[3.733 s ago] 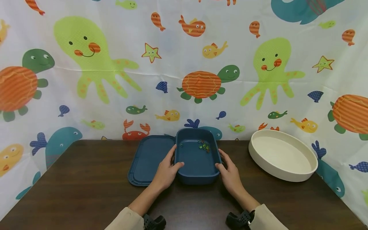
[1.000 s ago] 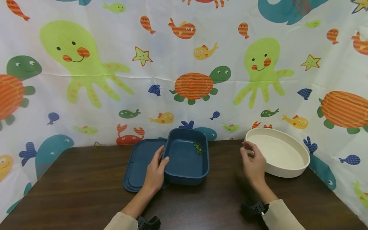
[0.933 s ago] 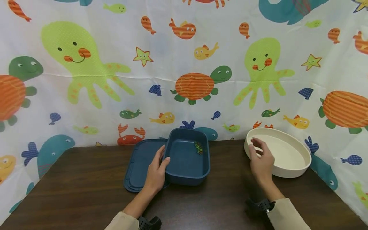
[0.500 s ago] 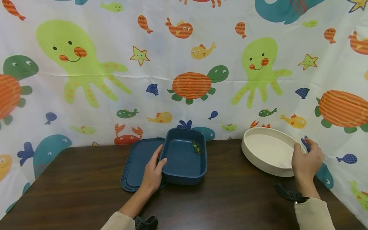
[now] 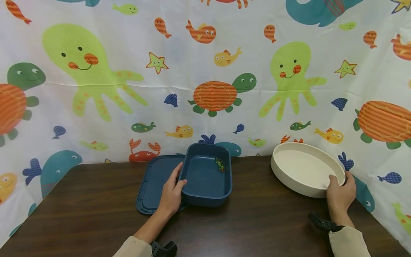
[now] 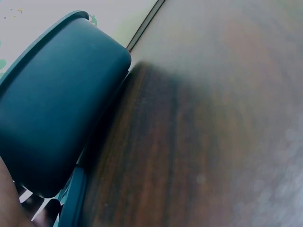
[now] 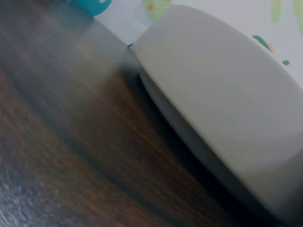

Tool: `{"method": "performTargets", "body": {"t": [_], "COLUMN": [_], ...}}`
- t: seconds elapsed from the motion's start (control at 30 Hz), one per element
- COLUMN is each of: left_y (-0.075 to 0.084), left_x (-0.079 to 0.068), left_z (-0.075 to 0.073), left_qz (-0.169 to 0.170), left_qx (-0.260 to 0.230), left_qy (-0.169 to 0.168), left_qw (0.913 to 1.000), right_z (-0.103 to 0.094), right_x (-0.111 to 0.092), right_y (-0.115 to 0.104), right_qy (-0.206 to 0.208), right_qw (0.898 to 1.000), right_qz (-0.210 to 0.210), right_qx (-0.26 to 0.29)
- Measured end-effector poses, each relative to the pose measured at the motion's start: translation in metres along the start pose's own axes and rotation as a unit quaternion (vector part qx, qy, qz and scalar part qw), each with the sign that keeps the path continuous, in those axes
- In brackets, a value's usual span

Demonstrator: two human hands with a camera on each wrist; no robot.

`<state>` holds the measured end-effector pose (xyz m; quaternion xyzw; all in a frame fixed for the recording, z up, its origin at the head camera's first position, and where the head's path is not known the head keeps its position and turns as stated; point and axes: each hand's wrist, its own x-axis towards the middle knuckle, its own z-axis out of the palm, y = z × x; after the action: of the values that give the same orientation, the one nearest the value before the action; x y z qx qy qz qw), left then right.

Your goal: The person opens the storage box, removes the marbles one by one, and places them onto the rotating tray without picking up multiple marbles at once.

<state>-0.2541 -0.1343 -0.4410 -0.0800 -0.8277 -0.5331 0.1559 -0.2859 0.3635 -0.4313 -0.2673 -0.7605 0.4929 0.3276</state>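
Observation:
A deep blue rectangular container (image 5: 205, 178) stands mid-table, with a cluster of small shiny green and amber pieces (image 5: 219, 165) near its right wall. My left hand (image 5: 171, 191) grips its left side, thumb at the rim and fingers along the outer wall; in the left wrist view the fingertips (image 6: 45, 215) show beneath its lower corner. At the right stands a round, shallow cream tray (image 5: 305, 167). My right hand (image 5: 341, 192) holds the tray's right front edge, thumb over the rim and fingers round the outside. The right wrist view shows only the tray's side wall (image 7: 222, 94).
A flat blue lid (image 5: 157, 184) lies left of the container, which overlaps its right edge. The dark wooden table (image 5: 250, 225) ends at a white curtain (image 5: 179, 39) printed with sea animals. A dark band sits on each wrist.
My right hand has left the blue container, passed over the cream tray to its right side and come down onto its rim. My left hand stays at the container. The small pieces now lie closer together.

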Motion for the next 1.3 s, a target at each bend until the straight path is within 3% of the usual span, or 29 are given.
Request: {"method": "performTargets", "body": {"t": [0.17,0.57,0.8,1.3], "left_y": [0.001,0.002,0.001,0.001], "left_x": [0.000,0.001,0.000,0.001], "left_z": [0.000,0.001,0.000,0.001], "left_qz": [-0.002,-0.002,-0.003,-0.003], "left_qx": [0.003,0.000,0.003,0.005], "left_qy": [0.000,-0.002,-0.003,-0.004], "left_qw": [1.0000,1.0000,1.0000,1.0000], "right_z": [-0.002,-0.003,-0.001,0.007], "right_x": [0.001,0.005,0.005,0.001], "right_y": [0.002,0.007,0.006,-0.002], "right_qy": [-0.028,-0.031,-0.032,-0.135], "right_qw": [0.998,0.996,0.996,0.988], "right_qz": [0.050,0.067,0.067,0.071], "right_qx": [0.015,0.049,0.040,0.034]}}
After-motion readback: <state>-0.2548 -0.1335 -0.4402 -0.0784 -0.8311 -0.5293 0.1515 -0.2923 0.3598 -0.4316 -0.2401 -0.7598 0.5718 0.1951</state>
